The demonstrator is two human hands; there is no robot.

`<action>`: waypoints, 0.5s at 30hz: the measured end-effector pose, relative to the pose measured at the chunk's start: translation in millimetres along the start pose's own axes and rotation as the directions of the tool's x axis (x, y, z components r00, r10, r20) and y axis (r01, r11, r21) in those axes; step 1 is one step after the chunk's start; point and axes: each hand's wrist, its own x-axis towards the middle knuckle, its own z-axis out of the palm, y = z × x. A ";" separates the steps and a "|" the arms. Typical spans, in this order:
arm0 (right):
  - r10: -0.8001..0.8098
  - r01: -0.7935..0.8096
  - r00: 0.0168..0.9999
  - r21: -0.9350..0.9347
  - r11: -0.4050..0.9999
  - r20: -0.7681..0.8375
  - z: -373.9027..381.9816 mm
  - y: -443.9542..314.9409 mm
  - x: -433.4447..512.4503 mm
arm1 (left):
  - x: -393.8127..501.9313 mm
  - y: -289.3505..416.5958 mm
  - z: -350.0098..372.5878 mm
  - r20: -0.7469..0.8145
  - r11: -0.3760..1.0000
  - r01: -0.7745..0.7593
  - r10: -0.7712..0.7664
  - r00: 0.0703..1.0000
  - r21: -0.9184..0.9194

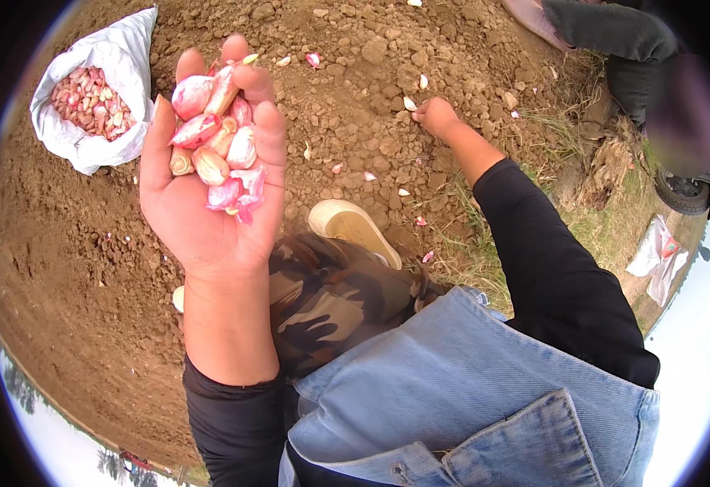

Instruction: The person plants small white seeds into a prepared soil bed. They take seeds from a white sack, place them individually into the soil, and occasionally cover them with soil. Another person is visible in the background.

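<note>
My left hand [206,228] is turned palm up, its fingers curled around a handful of pink and white garlic cloves [211,166]. Loose papery skin shows at the lower edge of that handful. Down at the cloddy brown soil [373,146], my right hand [439,117] pinches a pale garlic clove [410,104] between its fingertips. Just above it another clove [423,81] sits on the soil. More single cloves lie scattered around, among them a pink one [312,59] and a whitish one [369,176].
At the upper left, an open white woven sack [139,67] holds many cloves [87,100]. My beige shoe [346,225] is on the soil. Another person's dark-trousered leg [610,30] is at the upper right. Grass [598,237], a motorbike wheel [683,192] and a plastic bag [656,259] are at the right.
</note>
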 end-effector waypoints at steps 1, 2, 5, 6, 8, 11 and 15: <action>0.011 -0.011 1.000 -0.024 1.000 -0.013 2.6 0.0 1.4 | 0.6 -0.8 0.7 -0.002 1.000 -0.002 0.002 1.000 0.002; 0.090 -0.090 0.996 0.027 0.996 -0.006 5.3 -0.1 3.2 | 0.6 -1.6 1.4 -0.007 1.000 -0.010 0.010 1.000 -0.008; 0.098 -0.094 0.993 0.071 0.993 -0.066 11.0 -0.7 10.5 | 2.4 -3.5 2.3 -0.011 1.000 -0.001 0.001 1.000 -0.012; 0.132 -0.126 0.988 0.070 0.990 -0.087 12.3 -0.6 13.5 | 3.0 -4.2 2.0 -0.017 1.000 -0.002 0.002 1.000 -0.005; 0.210 -0.202 0.974 0.102 0.974 -0.082 15.0 -2.4 19.6 | 4.0 -5.3 2.2 -0.015 1.000 -0.005 0.005 1.000 0.014; 0.264 -0.253 0.954 0.091 0.963 -0.140 20.7 -8.8 24.3 | 4.4 -6.9 3.6 -0.018 1.000 -0.012 0.012 1.000 0.019; 0.268 -0.266 0.949 0.032 0.963 -0.168 20.3 -17.1 13.0 | 5.1 -10.4 4.4 -0.003 1.000 0.000 0.000 1.000 0.021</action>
